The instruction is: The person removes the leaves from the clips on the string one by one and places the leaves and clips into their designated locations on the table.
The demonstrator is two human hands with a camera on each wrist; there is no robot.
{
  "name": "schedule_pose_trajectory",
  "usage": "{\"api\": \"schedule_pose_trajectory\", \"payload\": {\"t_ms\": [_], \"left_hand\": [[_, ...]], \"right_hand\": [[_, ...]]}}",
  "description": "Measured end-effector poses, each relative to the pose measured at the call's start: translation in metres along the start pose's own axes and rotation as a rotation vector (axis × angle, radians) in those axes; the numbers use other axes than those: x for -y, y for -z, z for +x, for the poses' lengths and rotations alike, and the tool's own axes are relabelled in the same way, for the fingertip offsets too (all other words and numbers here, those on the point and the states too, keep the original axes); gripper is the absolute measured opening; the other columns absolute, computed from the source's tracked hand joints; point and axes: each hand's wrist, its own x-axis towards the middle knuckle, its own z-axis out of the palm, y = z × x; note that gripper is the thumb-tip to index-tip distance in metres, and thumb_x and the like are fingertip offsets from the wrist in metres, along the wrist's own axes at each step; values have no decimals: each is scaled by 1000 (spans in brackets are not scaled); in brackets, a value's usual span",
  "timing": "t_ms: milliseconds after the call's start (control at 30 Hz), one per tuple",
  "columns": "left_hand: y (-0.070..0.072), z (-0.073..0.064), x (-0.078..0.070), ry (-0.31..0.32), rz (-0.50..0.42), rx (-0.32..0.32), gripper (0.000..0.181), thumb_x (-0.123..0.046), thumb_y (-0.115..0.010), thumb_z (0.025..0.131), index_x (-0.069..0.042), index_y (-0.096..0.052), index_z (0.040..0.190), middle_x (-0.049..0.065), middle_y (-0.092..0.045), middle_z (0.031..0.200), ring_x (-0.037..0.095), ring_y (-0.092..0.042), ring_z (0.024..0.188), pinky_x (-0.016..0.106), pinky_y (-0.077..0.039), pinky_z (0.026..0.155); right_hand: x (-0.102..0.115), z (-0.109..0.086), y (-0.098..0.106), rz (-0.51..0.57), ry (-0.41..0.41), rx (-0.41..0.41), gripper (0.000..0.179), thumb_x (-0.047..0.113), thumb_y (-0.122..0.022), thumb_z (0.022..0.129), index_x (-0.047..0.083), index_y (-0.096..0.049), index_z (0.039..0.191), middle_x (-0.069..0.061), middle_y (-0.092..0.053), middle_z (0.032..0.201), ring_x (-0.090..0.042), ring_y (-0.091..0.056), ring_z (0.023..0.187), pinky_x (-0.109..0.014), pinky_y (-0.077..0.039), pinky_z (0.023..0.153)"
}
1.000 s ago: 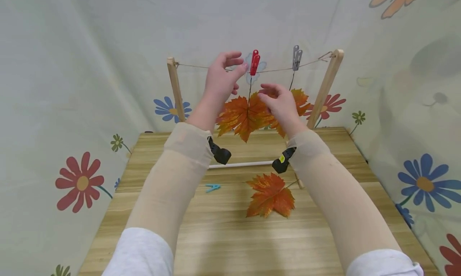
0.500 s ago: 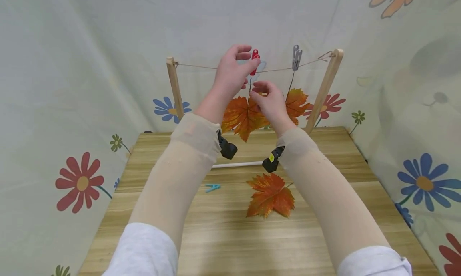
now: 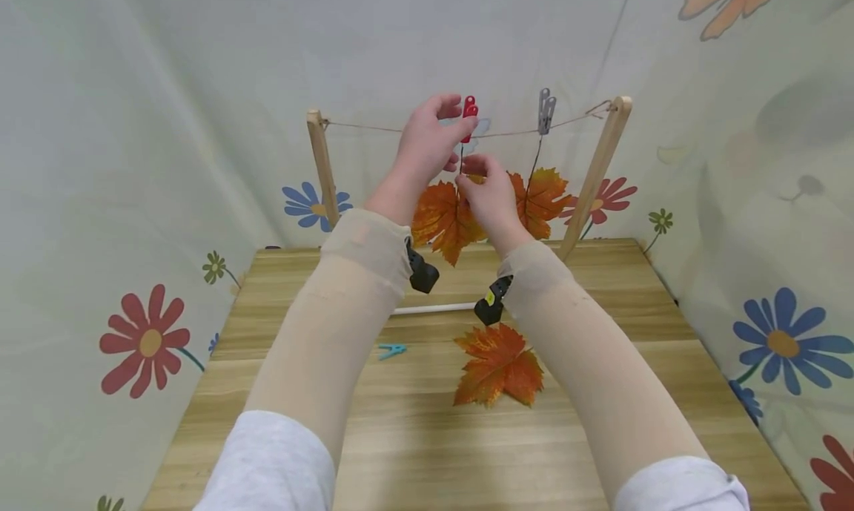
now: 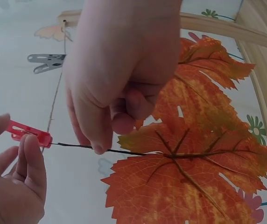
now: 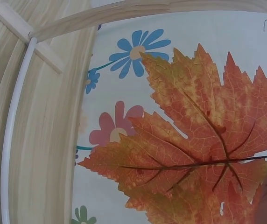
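Note:
My left hand (image 3: 427, 142) is up at the string, its thumb and fingers pinching a red clothespin (image 4: 31, 134) clipped there. From that clothespin hangs an orange artificial maple leaf (image 3: 445, 218) by its dark wire stem (image 4: 119, 151). Just below, the fingertips of my right hand (image 3: 492, 198) pinch this stem; in the left wrist view the right hand (image 4: 119, 70) covers part of the second leaf. That second maple leaf (image 3: 540, 199) hangs to the right from a grey clothespin (image 3: 546, 112). The right wrist view shows the held leaf (image 5: 203, 140) up close, the hand mostly cut off.
Two wooden posts (image 3: 322, 162) carry the string (image 3: 363, 127), with a white rod (image 3: 437, 308) low between them. On the wooden table (image 3: 414, 452) lie a blue clothespin (image 3: 392, 350) and another maple leaf (image 3: 499, 366). Flower-printed cloth surrounds the table.
My left hand has moved right onto the red clothespin and grips it. My right hand has moved left to the leaf's stem and now pinches it.

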Motion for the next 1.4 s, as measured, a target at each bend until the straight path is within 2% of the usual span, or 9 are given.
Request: {"api": "schedule_pose_trajectory", "payload": {"t_ms": [67,233,500,700,833,967,1133,1400], "left_hand": [[0,1,-2,0,-12,24,58,-31,-62,90,-22,-39,142,-5,-47,133,19,-52,68,29,-53,67],[1,4,-9,26,-29,73,58,-29,-61,91,-21,-37,143,-4,-48,132,17,-50,64,28,-52,67],[1,2,-15,20,5,89,49,-26,-59,93,-16,-45,138,0,-54,121,15,-45,52,25,-48,57],[2,1,-19,9,49,90,50,-28,-60,92,-19,-44,139,-1,-53,125,15,-48,59,27,-50,62],[3,0,-18,-16,97,82,47,-30,-60,92,-20,-46,137,-2,-53,125,17,-49,64,28,-50,63],[4,-2,-15,-31,149,74,44,-29,-59,92,-20,-49,134,-2,-53,120,18,-49,59,29,-49,61],[5,-2,-12,-56,216,43,41,-30,-58,93,-21,-51,133,-5,-54,120,19,-50,62,28,-47,58],[7,1,-15,-153,307,-26,37,-33,-55,94,-27,-55,131,-9,-56,118,21,-51,60,29,-45,54]], "right_hand": [[0,0,-1,-7,-3,6,36,20,-59,94,15,-48,128,-5,-52,125,-26,-55,91,-38,-50,83],[-1,2,-3,5,-2,12,33,19,-59,94,14,-49,125,-4,-54,119,-33,-53,84,-40,-50,79],[0,1,-2,17,9,13,25,16,-57,95,10,-53,118,-8,-54,108,-29,-51,73,-36,-50,72],[2,0,1,9,14,12,24,18,-57,95,11,-54,117,-10,-56,107,-28,-51,72,-36,-50,71],[2,-1,2,8,10,14,23,20,-57,95,13,-55,117,-10,-57,108,-31,-52,78,-36,-51,74],[-1,-2,2,-7,2,17,23,20,-58,94,14,-55,117,-8,-57,107,-32,-53,82,-36,-51,74],[-5,-2,4,-10,16,7,23,20,-57,94,14,-56,117,-10,-58,109,-31,-52,76,-35,-50,70],[-1,0,9,-19,23,-2,23,21,-57,95,15,-57,117,-8,-57,107,-30,-51,72,-39,-47,65]]}}
